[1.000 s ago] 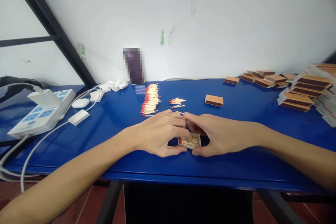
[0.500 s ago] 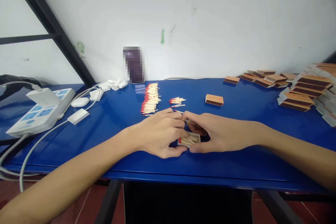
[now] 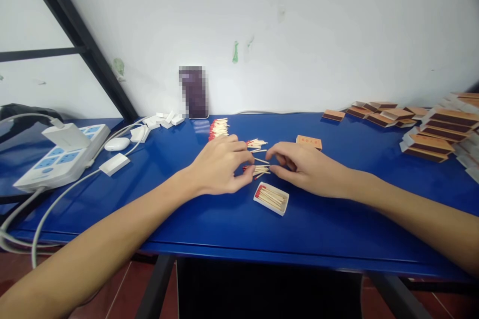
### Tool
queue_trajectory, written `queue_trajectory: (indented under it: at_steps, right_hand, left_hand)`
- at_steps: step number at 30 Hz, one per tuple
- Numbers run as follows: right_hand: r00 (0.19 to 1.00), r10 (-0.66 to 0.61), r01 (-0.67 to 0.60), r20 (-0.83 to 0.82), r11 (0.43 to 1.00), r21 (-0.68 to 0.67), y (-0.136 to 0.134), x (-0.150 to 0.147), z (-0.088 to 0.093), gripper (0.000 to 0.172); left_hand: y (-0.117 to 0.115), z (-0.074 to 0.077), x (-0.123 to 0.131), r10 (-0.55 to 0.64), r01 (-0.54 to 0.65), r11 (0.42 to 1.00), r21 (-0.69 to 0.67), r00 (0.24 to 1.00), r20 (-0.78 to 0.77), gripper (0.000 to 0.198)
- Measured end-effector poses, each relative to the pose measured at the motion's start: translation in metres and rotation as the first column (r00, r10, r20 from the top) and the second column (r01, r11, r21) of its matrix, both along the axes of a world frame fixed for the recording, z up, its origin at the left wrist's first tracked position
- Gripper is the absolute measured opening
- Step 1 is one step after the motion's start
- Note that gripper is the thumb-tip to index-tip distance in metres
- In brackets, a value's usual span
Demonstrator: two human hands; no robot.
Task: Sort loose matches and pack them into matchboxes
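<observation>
A white matchbox tray [image 3: 285, 208] holding red-headed matches [image 3: 270, 197] lies on the blue table in front of my hands, touched by neither. Just beyond it is a small bunch of loose matches [image 3: 261, 170] between my two hands. My left hand [image 3: 224, 165] is at the red heads, its thumb tip against them and its index finger apart. At the plain ends is my right hand [image 3: 312, 167], thumb and index finger parted with nothing visible between them. Farther back lie another small match pile [image 3: 257, 143] and a larger pile [image 3: 220, 127], partly hidden by my left hand.
An orange matchbox sleeve [image 3: 309, 141] lies beyond my right hand. More sleeves [image 3: 381, 115] are heaped and stacked [image 3: 434, 144] at the right. A power strip [image 3: 62, 159] with white cables is at the left. A phone [image 3: 195, 93] leans on the wall.
Both hands have moved away from the tray to the loose matches behind it. The filled tray is now uncovered, and my fingers are spread at either end of the small bunch.
</observation>
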State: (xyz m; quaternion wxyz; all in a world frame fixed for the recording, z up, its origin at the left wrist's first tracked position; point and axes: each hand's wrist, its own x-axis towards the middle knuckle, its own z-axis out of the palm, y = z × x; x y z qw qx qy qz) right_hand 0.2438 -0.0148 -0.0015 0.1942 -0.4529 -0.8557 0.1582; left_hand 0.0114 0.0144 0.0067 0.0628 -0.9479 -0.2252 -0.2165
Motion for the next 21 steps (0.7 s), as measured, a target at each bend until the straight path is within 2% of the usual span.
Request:
queue_trajectory:
  at_steps: [2, 5, 8, 11, 15, 21]
  right_hand:
    - [0.999, -0.025, 0.022, 0.045, 0.998, 0.065, 0.0047, 0.0005, -0.0051, 0.036]
    - [0.998, -0.010, 0.004, 0.067, 0.997, 0.082, 0.0074, -0.0014, -0.0082, 0.047]
    - [0.996, -0.005, -0.003, 0.093, 0.996, 0.086, 0.0078, -0.0047, -0.0089, 0.050]
    - [0.996, -0.017, 0.009, 0.084, 0.996, 0.085, 0.0091, -0.0063, -0.0105, 0.046]
    - [1.000, 0.016, -0.016, 0.007, 0.998, 0.062, 0.0105, -0.0066, -0.0125, 0.036]
    - [0.998, 0.052, -0.050, -0.025, 0.996, 0.072, 0.0085, -0.0087, -0.0111, 0.031]
  left_hand:
    - [0.0036, -0.0009, -0.0014, 0.048, -0.048, 0.999, 0.001, 0.996, -0.079, 0.032]
    - [0.0051, -0.0034, -0.0013, 0.075, -0.078, 0.997, -0.011, 0.983, -0.169, 0.042]
    - [0.0047, -0.0059, 0.0000, 0.093, -0.095, 0.995, -0.002, 0.974, -0.206, 0.054]
    - [0.0048, -0.0069, 0.0007, 0.112, -0.116, 0.993, -0.003, 0.963, -0.246, 0.059]
    - [0.0050, -0.0061, 0.0014, 0.101, -0.121, 0.991, -0.062, 0.959, -0.265, 0.055]
    - [0.0029, -0.0042, 0.0043, 0.076, -0.106, 0.986, -0.128, 0.973, -0.217, 0.036]
